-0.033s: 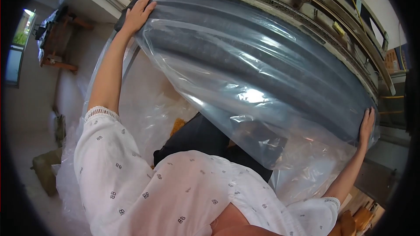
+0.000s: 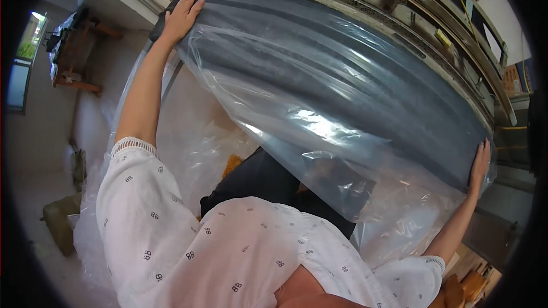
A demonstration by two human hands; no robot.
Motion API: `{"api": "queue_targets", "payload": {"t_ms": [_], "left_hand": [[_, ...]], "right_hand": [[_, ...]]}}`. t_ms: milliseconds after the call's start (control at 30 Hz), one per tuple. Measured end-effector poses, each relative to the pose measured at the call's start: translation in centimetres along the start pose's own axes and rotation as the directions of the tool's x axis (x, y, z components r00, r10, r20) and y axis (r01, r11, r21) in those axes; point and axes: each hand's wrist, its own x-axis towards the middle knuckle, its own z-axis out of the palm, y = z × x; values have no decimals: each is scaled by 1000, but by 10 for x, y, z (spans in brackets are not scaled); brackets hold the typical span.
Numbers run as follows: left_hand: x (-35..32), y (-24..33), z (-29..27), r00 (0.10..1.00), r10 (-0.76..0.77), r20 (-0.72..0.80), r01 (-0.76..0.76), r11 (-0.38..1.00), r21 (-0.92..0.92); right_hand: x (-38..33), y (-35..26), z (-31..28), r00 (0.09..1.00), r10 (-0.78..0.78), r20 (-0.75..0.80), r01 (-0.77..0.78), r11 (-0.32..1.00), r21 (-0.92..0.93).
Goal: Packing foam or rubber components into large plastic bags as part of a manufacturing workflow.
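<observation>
A large sheet of clear plastic film (image 2: 319, 120) lies over a dark, padded-looking surface (image 2: 251, 77) that curves along the machine's front. My left hand (image 2: 182, 17) rests on the film at the far left corner, its fingers stretched and apart. At the right end, my right hand (image 2: 480, 165) lies flat on the film with its fingers extended. Between the hands the film carries long shallow creases and bright reflections. Its lower part hangs loose over my dark trousers (image 2: 251, 185). Neither hand shows a grip on the film's edge.
Behind the padded surface runs a long metal machine frame (image 2: 399, 14) with rails and a thin yellow cable (image 2: 459, 5). More clear plastic (image 2: 97, 251) hangs at the left. A wooden stand (image 2: 80, 51) is by the window (image 2: 20, 74), and orange-brown items (image 2: 471, 285) sit at lower right.
The creases across the upper film have shifted and look finer and shallower, and the bright reflections have changed shape. My hands stay in nearly the same places.
</observation>
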Motion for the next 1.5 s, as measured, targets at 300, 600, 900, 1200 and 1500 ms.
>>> {"api": "queue_targets", "payload": {"t_ms": [300,600,900,1200,1500], "left_hand": [[-3,30,13,970,186,-154,-149,964,222],[-8,-39,-25,965,-15,-263,-49,971,-235],[-196,-183,72,734,-663,-149,662,747,-65],[-264,-238,51,825,-561,-71,561,828,-20],[-299,-293,14,246,-902,356,39,-357,-933]], "right_hand": [[60,115,-9,921,390,7,-387,915,-112],[-41,-209,36,915,-373,152,343,920,191],[-82,-229,64,856,-515,50,517,856,-33],[-58,-210,67,853,-517,71,520,853,-31],[-22,-221,44,909,-394,137,397,918,5]]}}
